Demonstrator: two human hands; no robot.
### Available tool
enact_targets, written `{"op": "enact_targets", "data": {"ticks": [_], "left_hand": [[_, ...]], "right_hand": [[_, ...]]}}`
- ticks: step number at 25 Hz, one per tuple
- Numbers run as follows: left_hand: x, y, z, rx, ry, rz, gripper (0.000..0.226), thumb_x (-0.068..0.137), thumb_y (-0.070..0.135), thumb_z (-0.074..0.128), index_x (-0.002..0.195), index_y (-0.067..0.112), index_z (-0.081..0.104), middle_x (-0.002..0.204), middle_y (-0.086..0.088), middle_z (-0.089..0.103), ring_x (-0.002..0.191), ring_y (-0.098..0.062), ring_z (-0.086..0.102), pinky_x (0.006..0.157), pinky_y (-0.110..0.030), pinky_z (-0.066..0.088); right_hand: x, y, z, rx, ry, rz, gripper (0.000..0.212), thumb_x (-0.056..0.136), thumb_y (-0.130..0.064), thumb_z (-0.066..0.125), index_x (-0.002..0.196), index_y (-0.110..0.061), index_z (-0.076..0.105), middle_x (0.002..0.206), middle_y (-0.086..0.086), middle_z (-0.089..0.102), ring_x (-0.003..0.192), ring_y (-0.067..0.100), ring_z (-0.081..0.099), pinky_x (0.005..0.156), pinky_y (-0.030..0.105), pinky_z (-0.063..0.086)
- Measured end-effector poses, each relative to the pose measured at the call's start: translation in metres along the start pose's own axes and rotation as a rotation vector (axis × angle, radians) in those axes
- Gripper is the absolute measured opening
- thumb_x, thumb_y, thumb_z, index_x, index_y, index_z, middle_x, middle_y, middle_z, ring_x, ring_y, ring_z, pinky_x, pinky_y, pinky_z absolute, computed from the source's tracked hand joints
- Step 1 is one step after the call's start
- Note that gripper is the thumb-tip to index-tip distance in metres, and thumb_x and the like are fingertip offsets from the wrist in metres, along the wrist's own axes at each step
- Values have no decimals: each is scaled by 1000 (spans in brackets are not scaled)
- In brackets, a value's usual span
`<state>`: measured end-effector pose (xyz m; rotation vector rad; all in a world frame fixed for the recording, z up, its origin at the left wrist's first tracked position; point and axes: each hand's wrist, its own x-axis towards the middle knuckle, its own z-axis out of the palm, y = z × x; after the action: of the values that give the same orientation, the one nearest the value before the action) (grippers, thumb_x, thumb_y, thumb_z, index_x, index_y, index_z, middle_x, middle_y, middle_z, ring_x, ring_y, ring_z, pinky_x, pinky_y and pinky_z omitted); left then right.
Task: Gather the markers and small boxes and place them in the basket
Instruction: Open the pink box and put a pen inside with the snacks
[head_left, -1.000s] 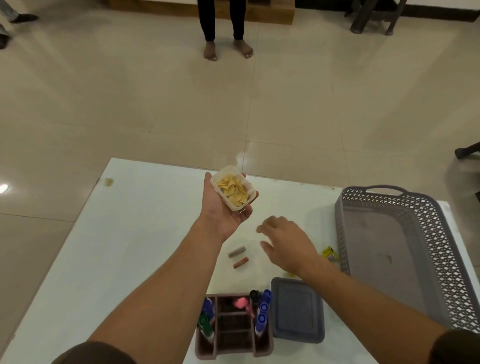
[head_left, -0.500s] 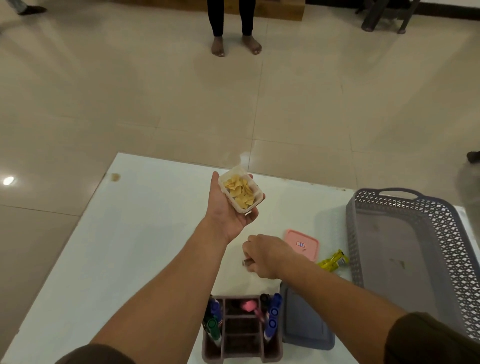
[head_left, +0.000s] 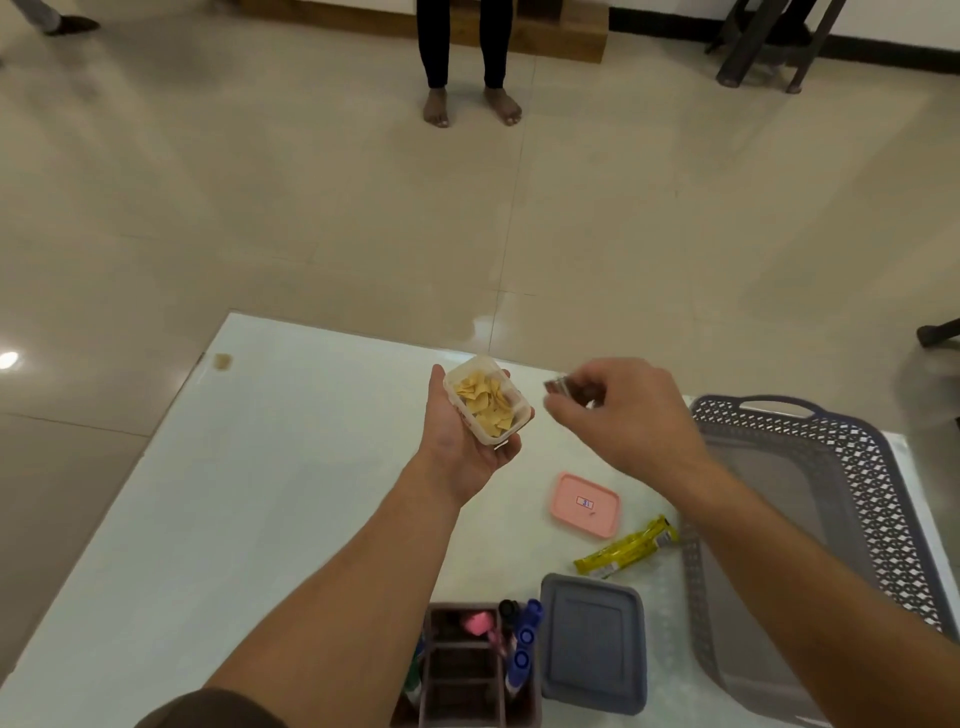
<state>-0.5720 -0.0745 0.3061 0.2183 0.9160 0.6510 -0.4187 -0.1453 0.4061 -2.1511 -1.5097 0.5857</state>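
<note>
My left hand (head_left: 460, 441) is held palm up above the white table (head_left: 260, 493), gripping a small clear box (head_left: 488, 402) filled with yellow flakes. Just right of the box, my right hand (head_left: 623, 415) hovers with its fingers pinched on small dark sticks (head_left: 563, 387). A grey perforated basket (head_left: 852, 499) stands at the table's right. A brown organiser (head_left: 467, 670) at the near edge holds blue, black, pink and green markers (head_left: 524, 644).
A pink lid (head_left: 587, 504), a yellow wrapper (head_left: 628, 548) and a grey lidded box (head_left: 592, 642) lie between the organiser and the basket. A person's bare feet (head_left: 470, 106) stand on the tiled floor beyond the table. Furniture legs (head_left: 758, 47) are at the far right.
My right hand dropped to the table, closed on the small sticks there, then lifted them up beside the box. The pink lid came into view. My left hand stayed nearly still.
</note>
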Motion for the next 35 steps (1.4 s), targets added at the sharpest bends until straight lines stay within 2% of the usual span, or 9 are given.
{"op": "enact_targets", "data": {"ticks": [7,11,16,20,22,26,29,32,35], "left_hand": [[-8,-7,28,40,1,-22,79,95,74,17,113,22,74,117,-8,73,112,-26,65,102,-42,46],[-13,-9,28,37,4,-16,80,96,73,22,87,20,81,92,-9,72,91,-25,61,75,-34,47],[-13,-7,18,16,-20,-44,79,94,74,20,100,11,67,86,-10,68,73,-29,68,59,-28,44],[-7,-2,5,20,8,-39,79,94,73,23,93,6,67,82,-10,68,76,-29,67,57,-27,42],[-4,-3,4,15,5,-40,79,94,73,23,92,7,67,82,-10,69,77,-29,67,59,-27,40],[3,-14,7,12,-5,-55,84,93,77,20,94,8,68,85,-10,69,80,-30,67,61,-28,43],[6,-16,6,-2,9,-70,87,91,79,20,97,6,68,86,-11,70,81,-31,67,62,-29,44],[7,-17,5,-9,27,-72,79,93,74,25,103,7,66,87,-11,70,82,-31,68,61,-29,44],[3,-16,15,8,21,-61,59,94,59,35,106,11,65,94,-12,68,77,-29,66,61,-29,47]], "right_hand": [[23,-35,27,-151,-172,-36,22,74,-39,70,72,-18,73,68,-1,71,66,19,68,62,37,60],[26,-36,25,-197,-56,-74,19,81,-39,65,82,-23,73,80,-5,71,76,19,67,66,33,58],[20,11,7,-115,194,-63,15,87,-28,59,92,-25,72,90,-8,73,82,19,66,72,34,55],[-1,93,17,-611,-493,-123,30,88,-26,60,118,-30,67,121,-4,61,115,22,57,87,36,52],[-14,113,38,-663,-585,-159,41,90,-36,61,130,-29,59,129,-1,54,119,22,51,90,39,51],[-18,123,78,-594,-522,-73,65,83,-48,67,139,-23,45,133,2,45,119,25,47,89,40,51],[-14,116,79,-563,-507,-58,61,78,-48,69,129,-21,54,121,1,49,114,24,51,84,38,52],[-7,91,48,-286,-202,51,44,75,-43,70,111,-17,66,97,-5,56,100,23,59,84,36,53],[-5,42,10,64,123,84,48,69,-53,73,113,-34,68,93,-11,53,82,9,62,77,27,53]]}}
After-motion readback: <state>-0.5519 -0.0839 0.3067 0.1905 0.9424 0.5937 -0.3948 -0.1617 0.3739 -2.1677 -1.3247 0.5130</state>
